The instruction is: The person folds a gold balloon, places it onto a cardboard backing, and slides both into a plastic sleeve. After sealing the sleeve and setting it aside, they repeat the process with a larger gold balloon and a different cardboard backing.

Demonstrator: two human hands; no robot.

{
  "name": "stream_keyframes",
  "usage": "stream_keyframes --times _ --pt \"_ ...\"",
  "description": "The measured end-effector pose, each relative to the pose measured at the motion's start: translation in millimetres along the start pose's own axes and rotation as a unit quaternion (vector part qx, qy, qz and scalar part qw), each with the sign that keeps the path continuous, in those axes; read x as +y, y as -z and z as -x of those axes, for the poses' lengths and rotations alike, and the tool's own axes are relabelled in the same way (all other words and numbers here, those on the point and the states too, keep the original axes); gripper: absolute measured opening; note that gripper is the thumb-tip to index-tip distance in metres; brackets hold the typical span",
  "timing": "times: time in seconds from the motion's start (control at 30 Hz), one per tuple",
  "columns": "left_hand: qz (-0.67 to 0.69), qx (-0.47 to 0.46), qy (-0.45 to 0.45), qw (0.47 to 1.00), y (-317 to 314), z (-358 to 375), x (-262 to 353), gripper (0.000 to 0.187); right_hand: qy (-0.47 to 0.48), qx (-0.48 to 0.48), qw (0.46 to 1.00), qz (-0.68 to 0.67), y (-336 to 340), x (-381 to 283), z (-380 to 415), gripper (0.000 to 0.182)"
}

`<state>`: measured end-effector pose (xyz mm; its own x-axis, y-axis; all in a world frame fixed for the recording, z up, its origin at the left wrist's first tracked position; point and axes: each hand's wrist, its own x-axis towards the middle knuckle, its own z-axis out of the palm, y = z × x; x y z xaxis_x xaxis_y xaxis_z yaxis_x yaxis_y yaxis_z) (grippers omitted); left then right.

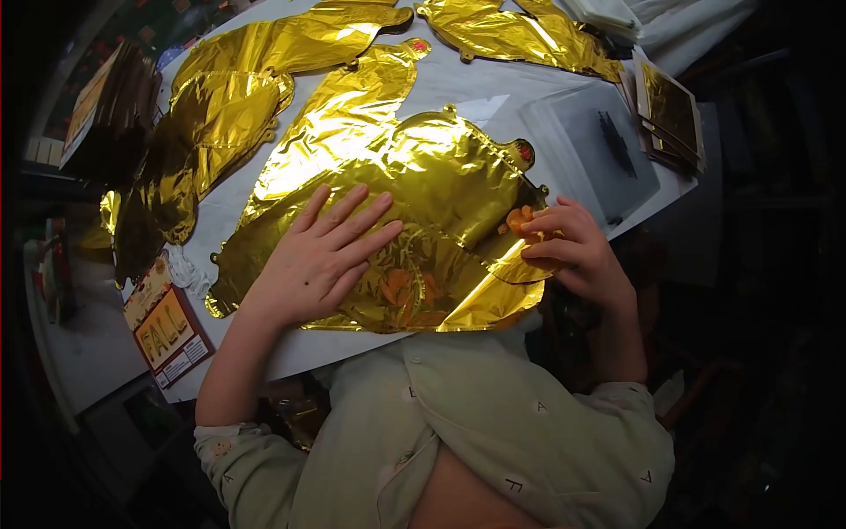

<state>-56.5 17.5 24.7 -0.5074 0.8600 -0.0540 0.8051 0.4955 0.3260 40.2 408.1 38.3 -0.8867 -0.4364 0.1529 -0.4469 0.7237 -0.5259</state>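
A flat, uninflated gold foil balloon (441, 203) lies in front of me on the white-covered table, its surface creased and shiny. My left hand (322, 251) rests palm down on its left part, fingers spread. At the balloon's right edge, my right hand (573, 242) has its fingers curled over the foil, with the thumb side partly hidden. Orange patches in the foil near both hands look like their reflections. Another gold foil balloon (352, 106) sticks out from beneath or behind this one.
More gold foil balloons lie at the far left (291, 40), left (216, 123) and far right (520, 35). Clear plastic sleeves (590, 150) sit beside a stack of cards (670, 110). A printed "FALL" package (172, 331), white string (188, 271) and a dark stack of packages (110, 115) stand left.
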Motion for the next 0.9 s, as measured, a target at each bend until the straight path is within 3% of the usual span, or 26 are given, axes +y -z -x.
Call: stream_keyframes --times 0.57,0.77,0.83,0.9 --pt "0.002 0.005 0.001 1.0 -0.5 -2.6 1.2 0.063 0.056 -0.009 0.998 -0.012 -1.6 8.0 -11.1 0.024" --pt "0.001 0.014 -0.004 1.0 -0.7 -2.9 1.8 0.062 0.025 -0.057 0.995 -0.076 26.0 22.9 -51.7 0.024" --pt "0.007 0.012 0.001 1.0 -0.1 -3.1 2.1 0.061 0.082 -0.058 0.995 -0.019 37.3 15.7 -79.8 0.024" --pt "0.007 0.013 0.0 1.0 1.2 -2.8 2.4 0.06 0.08 -0.103 0.99 -0.052 44.7 18.8 -102.5 0.028"
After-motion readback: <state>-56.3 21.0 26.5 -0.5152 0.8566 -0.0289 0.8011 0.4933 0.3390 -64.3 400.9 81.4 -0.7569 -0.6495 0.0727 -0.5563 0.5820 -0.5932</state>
